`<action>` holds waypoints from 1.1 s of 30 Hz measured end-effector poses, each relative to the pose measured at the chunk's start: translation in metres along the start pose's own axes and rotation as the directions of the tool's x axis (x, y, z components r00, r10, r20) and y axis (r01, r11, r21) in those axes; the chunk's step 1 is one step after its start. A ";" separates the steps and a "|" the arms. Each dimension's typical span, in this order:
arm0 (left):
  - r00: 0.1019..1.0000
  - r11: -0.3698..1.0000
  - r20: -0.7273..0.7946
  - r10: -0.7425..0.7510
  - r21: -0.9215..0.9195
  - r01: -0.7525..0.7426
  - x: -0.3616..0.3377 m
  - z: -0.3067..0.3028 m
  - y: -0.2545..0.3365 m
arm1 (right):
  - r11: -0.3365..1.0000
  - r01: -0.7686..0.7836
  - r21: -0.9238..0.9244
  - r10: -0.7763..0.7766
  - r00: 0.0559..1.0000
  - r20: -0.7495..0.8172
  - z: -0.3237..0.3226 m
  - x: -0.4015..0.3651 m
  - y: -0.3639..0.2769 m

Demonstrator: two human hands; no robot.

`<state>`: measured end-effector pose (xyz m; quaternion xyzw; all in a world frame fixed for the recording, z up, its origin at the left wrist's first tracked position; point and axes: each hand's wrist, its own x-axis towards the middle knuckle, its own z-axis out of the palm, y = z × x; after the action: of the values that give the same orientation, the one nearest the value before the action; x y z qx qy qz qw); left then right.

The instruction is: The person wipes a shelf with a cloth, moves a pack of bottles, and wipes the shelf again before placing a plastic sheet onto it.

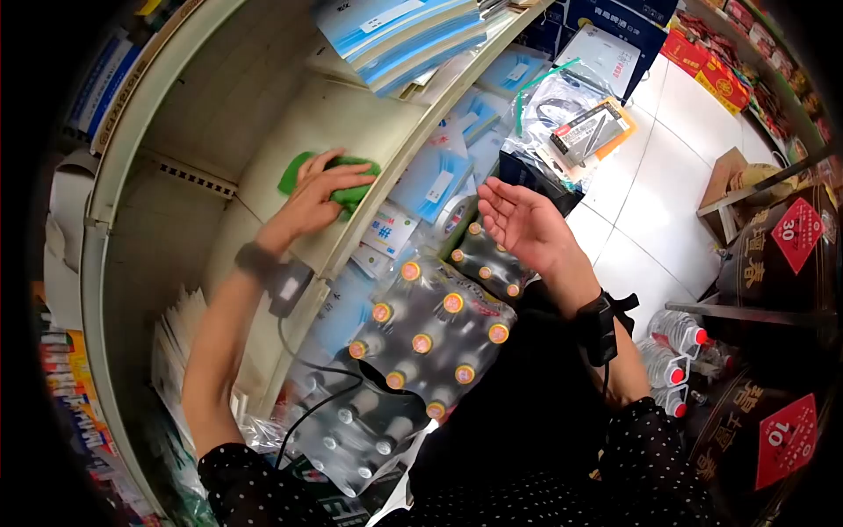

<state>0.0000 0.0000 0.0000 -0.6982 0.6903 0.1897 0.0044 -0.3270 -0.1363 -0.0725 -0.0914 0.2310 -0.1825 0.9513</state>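
My left hand (318, 195) rests on a green cloth (360, 186), its fingers bent over it and pressing it onto a pale shelf board (263, 180). Part of the cloth is hidden under the palm. Over the floor side of the shelf, my right hand (531, 230) hangs in the air with the palm turned up and the fingers loosely stretched, holding nothing. Just below it are shrink-wrapped packs of dark bottles with yellow-orange caps (430, 329). A stack of blue and white booklets (408, 39) lies farther along the same shelf.
Blue exercise books (430, 180) lie on the lower level. A clear bag with a packaged pen (584, 136) sits on boxes beside the white tiled floor (654, 158). Large water bottles (672, 360) and dark cartons (773, 422) stand on the right. A cable (307, 360) trails from my left wrist.
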 end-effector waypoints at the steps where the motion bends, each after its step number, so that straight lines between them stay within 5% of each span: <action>1: 1.000 0.998 -0.026 -0.001 0.064 0.002 0.003 -0.010 0.001 | 0.999 -0.020 0.047 0.019 1.000 0.018 0.005 0.005 0.003; 2: 0.999 0.992 -0.054 0.003 0.126 0.004 0.010 -0.019 0.004 | 0.995 -0.040 0.089 0.037 0.999 0.034 0.008 0.008 0.005; 5: 0.983 0.974 -0.162 0.089 -0.190 -0.120 0.085 0.010 0.008 | 0.994 -0.031 0.108 0.027 0.999 0.044 -0.012 -0.007 -0.015; 8: 0.974 0.984 -0.219 0.056 -0.155 -0.091 0.127 0.021 -0.017 | 0.991 0.001 0.132 -0.004 1.000 0.026 -0.012 0.000 -0.018; 11: 0.943 0.977 -0.276 -0.185 0.051 0.206 0.111 -0.001 0.041 | 0.987 0.027 0.160 -0.025 1.000 -0.018 -0.013 0.001 -0.019; 15: 0.902 0.946 -0.393 -0.182 0.181 0.270 0.101 0.002 0.046 | 0.985 0.053 0.167 -0.047 0.998 -0.038 -0.017 0.003 -0.019; 18: 0.912 0.943 -0.337 -0.233 0.149 0.296 0.086 -0.001 0.042 | 0.981 0.067 0.181 -0.058 0.997 -0.058 -0.019 0.000 -0.022; 28: 0.960 0.993 -0.253 -0.119 -0.049 0.111 0.070 0.024 -0.014 | 0.873 0.189 -0.449 -0.167 0.982 0.090 0.035 0.011 0.011; 31: 0.922 0.990 -0.368 -0.118 0.029 0.138 0.080 0.019 -0.013 | 0.455 0.392 -0.800 -0.281 0.915 0.288 0.075 0.037 0.018; 33: 0.899 0.985 -0.410 -0.155 0.005 0.172 0.089 0.020 -0.026 | 0.238 0.271 -0.933 -0.306 0.932 0.192 0.102 0.062 0.025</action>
<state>0.0175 -0.0794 -0.0494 -0.7776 0.6186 0.0247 -0.1095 -0.2197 -0.1282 -0.0147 -0.6720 0.2867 -0.1831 0.6578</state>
